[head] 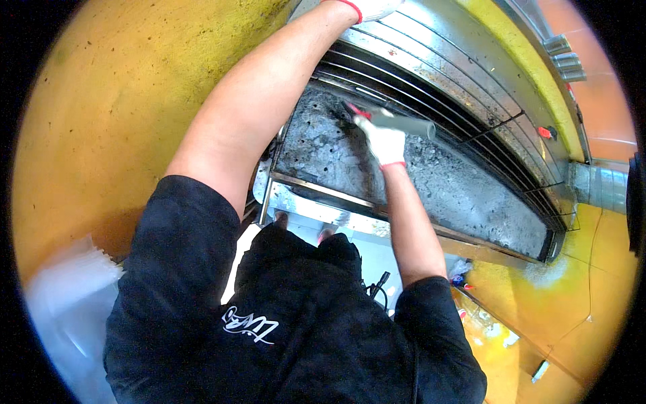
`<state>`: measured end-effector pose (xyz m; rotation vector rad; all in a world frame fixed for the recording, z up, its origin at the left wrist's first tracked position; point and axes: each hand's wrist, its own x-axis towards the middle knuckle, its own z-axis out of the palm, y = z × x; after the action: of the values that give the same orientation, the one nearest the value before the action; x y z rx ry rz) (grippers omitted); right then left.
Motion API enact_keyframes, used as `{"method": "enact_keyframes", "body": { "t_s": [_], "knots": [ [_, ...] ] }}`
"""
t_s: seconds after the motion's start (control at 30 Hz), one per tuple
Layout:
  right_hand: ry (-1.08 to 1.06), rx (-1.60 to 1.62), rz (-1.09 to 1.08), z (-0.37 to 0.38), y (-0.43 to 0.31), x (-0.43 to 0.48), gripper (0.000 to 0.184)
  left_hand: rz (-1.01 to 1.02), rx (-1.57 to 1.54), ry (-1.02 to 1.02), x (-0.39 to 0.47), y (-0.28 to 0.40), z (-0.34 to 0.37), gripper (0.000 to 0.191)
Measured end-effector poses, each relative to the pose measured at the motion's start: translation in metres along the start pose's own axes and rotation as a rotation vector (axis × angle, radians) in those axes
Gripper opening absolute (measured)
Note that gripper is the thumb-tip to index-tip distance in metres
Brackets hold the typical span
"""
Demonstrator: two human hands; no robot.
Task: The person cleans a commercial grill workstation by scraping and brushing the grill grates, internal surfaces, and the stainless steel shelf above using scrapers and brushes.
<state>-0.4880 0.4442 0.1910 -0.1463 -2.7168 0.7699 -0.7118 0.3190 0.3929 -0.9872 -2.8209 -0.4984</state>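
My right hand [387,144], in a white knit glove with a red cuff, grips a hand tool [404,124]. This tool has a grey cylindrical part and a red-and-black end; blur hides its exact kind. Beneath it lies a long, soot-stained metal bed [333,146] with small holes, which looks like part of a grill. At the top edge of the picture, my gloved left hand [376,9] is partly cut off beside the upper metal panel [419,35]. Its fingers are out of sight, so whether it holds anything is unclear.
Long metal bars [429,103] run along the bed's far side. A metal front rail [323,194] borders the near side. To the left rises a yellow wall [111,101]. Metal cans [566,60] stand at upper right, above a metal duct [600,184].
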Motion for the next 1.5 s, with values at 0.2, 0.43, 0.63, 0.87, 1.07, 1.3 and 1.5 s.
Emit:
{"method": "enact_keyframes", "body": {
  "t_s": [0.2,0.43,0.63,0.87,1.07,1.3,1.5],
  "knots": [
    [-0.575,1.132,0.516,-0.118,0.058,-0.075,0.068,-0.094,0.072,0.027,0.001,-0.002,0.021,0.072],
    [-0.456,2.149,0.689,-0.192,0.041,-0.107,0.058,-0.19,0.161,0.043,-0.001,0.002,0.014,0.076],
    [-0.406,0.96,0.479,-0.188,0.105,-0.077,0.037,-0.234,0.048,-0.132,-0.001,0.037,-0.004,0.06],
    [-0.663,1.244,0.408,-0.185,0.103,-0.018,0.066,-0.18,0.137,-0.052,0.004,0.012,0.006,0.058],
    [-0.541,0.586,0.154,-0.155,0.107,-0.002,0.033,-0.165,0.073,0.017,-0.005,0.014,0.006,0.054],
    [-0.309,-0.593,-0.123,-0.116,0.097,0.042,0.038,-0.107,0.048,0.11,-0.012,0.011,0.008,0.052],
    [-0.318,-0.52,0.005,-0.079,0.06,0.047,0.036,-0.093,0.066,0.164,-0.015,0.006,0.012,0.051]
  ]
}}
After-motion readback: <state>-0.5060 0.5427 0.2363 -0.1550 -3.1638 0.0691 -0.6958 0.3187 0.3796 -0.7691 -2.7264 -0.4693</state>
